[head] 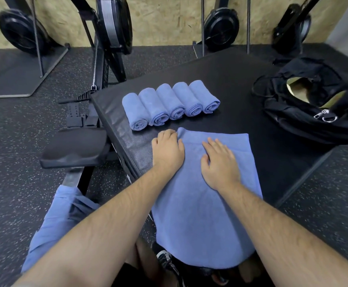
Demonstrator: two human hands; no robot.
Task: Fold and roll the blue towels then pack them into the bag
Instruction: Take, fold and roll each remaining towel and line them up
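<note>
A folded blue towel (206,204) lies lengthwise on the black padded platform (231,75), its near end hanging over the front edge. My left hand (168,151) sits at the towel's far left corner with its fingers curled over the edge. My right hand (220,160) lies flat on the towel, fingers spread. Just beyond the hands, several rolled blue towels (170,104) lie side by side in a row. The black bag (312,100) stands open at the platform's right side.
More loose blue towel cloth (55,220) hangs low at the left, over a rowing machine seat (73,148) and rail. Rowing machines stand along the back wall. Speckled rubber floor surrounds the platform.
</note>
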